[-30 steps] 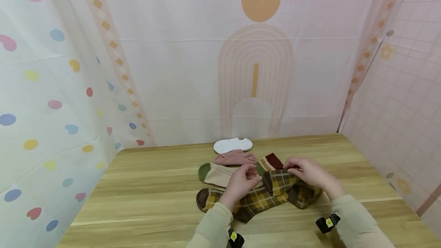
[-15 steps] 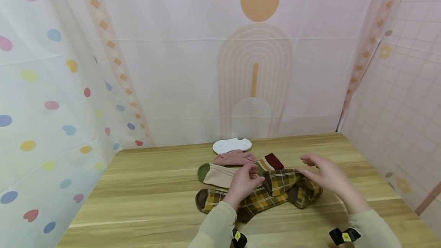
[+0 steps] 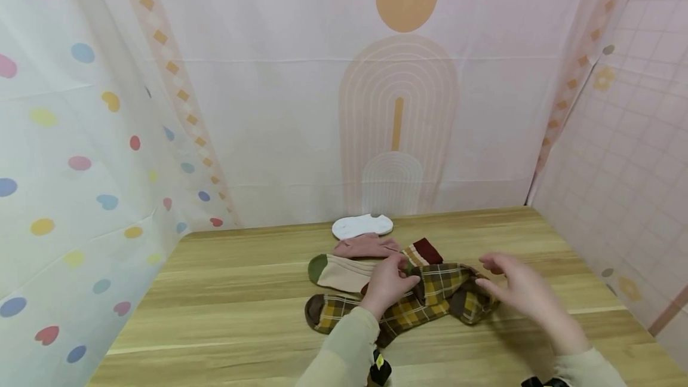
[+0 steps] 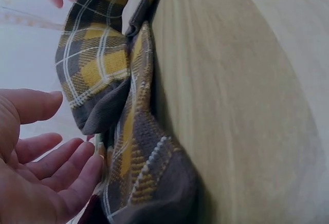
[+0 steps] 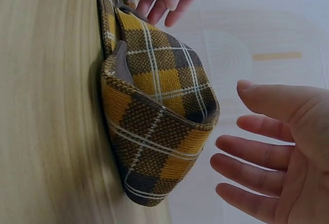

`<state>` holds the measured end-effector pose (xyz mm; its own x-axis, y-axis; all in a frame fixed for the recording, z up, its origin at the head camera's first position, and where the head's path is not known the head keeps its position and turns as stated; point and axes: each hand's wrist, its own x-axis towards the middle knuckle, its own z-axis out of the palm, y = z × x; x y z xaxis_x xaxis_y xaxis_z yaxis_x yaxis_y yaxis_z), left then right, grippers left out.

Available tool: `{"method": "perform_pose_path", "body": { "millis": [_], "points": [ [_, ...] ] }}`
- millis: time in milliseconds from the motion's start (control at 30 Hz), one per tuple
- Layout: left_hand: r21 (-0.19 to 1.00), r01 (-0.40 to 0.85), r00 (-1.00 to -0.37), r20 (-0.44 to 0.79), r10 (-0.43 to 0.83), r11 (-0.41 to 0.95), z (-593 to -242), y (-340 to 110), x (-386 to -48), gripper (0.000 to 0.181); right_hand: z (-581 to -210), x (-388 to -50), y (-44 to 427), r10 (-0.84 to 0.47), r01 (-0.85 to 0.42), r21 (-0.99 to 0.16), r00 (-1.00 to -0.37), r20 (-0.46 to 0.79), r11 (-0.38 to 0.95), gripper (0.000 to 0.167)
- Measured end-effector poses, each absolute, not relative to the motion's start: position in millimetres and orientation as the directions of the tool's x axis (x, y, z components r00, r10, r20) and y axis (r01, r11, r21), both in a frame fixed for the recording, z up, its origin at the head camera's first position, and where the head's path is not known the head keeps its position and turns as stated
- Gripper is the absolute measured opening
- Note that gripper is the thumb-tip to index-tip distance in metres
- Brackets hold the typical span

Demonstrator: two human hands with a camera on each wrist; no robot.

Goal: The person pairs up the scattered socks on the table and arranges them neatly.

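Brown and yellow plaid socks lie crosswise at the front of the group. Their right end is folded into a loose loop, with a brown-edged end turned back toward the left. My left hand is over the socks, its thumb and fingers spread apart beside that brown edge and gripping nothing. Whether its fingertips touch the fabric, I cannot tell. Off the fold's right side, my right hand is held with loosely spread fingers, apart from the plaid fold and holding nothing.
Behind the plaid socks lie a cream sock with a green toe, a striped cuff with a dark red end, a pink sock and a white sock. Patterned cloth hangs around the wooden table.
My right hand has let go of the folded plaid sock end and moved right, then slightly down. My left hand has shifted a little to the right. The fold keeps its shape.
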<state>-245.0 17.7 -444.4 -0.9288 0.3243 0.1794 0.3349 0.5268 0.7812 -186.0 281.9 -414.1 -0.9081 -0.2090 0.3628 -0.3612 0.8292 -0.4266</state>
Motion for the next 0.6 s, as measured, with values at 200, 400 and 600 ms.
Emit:
{"method": "perform_pose_path", "body": {
  "millis": [200,400,600],
  "points": [
    [0.760,0.333,-0.930,0.165,0.330,0.558,-448.1,21.5,-245.7,0.039,-419.2,-182.4,280.2,-0.207,-0.340,-0.403,-0.919,0.336,0.850,0.046],
    [0.727,0.330,-0.933,0.152,0.327,0.602,-449.8,22.4,-245.6,0.033,-424.6,-176.6,276.1,-0.207,-0.313,-0.381,-0.933,0.295,0.870,0.058],
    [0.716,0.318,-0.938,0.143,0.315,0.622,-452.2,23.2,-246.7,0.030,-430.5,-173.9,272.8,-0.157,-0.226,-0.350,-0.964,0.215,0.909,0.067]
  ]
}}
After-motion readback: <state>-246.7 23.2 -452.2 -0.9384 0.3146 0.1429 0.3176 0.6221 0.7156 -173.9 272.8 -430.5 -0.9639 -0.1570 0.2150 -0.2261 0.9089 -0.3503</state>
